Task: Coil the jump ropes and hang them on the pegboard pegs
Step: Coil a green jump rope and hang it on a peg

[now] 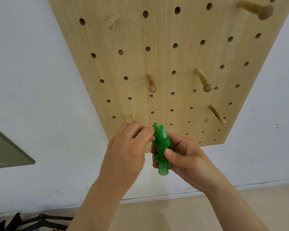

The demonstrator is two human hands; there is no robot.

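- While its fingers curl behind and its thumb presses across the front, the right hand (187, 157) grips the green jump rope (161, 144), wound tight around its handle (163, 170).
- The left hand (128, 145) pinches the rope's upper edge with its fingertips.
- Just behind, the wooden pegboard (173, 60) carries several pegs (151, 83); one short peg (133, 117) sits just above the left hand.

Both bare forearms rise from below and angle inward toward the green rope bundle (160, 142).

Right grip (187, 159): on the bundle's right side, fingers curled round it, thumb (169, 154) laid across its front.

Left grip (128, 147): on the bundle's left side, back of the hand facing the camera, fingertips (147, 131) bunched and pinching the bundle's upper left edge.
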